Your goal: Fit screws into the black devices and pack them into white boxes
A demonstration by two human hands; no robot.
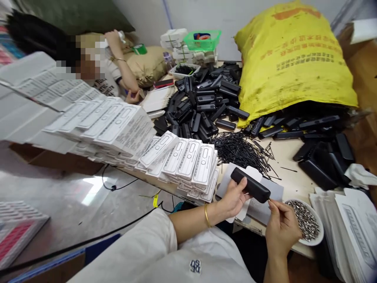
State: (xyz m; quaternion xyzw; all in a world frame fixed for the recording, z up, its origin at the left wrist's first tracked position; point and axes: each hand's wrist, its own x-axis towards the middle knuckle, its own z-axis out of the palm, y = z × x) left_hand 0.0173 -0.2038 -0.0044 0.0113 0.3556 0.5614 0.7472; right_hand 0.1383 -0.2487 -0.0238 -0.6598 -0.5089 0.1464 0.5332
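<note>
My left hand (234,196) grips a black oblong plastic case (250,184), holding it slanted above the table's near edge. My right hand (281,226) pinches something very small at the case's lower right end; I cannot make out what it is. Just right of that hand stands a white bowl (316,237) filled with small metal pieces. A flat white card (273,192) lies under the case. A gold bangle circles my left wrist.
Stacks of white printed boxes (176,161) run along the left. A heap of black cases (203,102), a pile of thin black sticks (241,149) and a yellow sack (291,59) fill the table. Another person (118,67) leans at the far left. Flat white cards (350,232) lie at the right.
</note>
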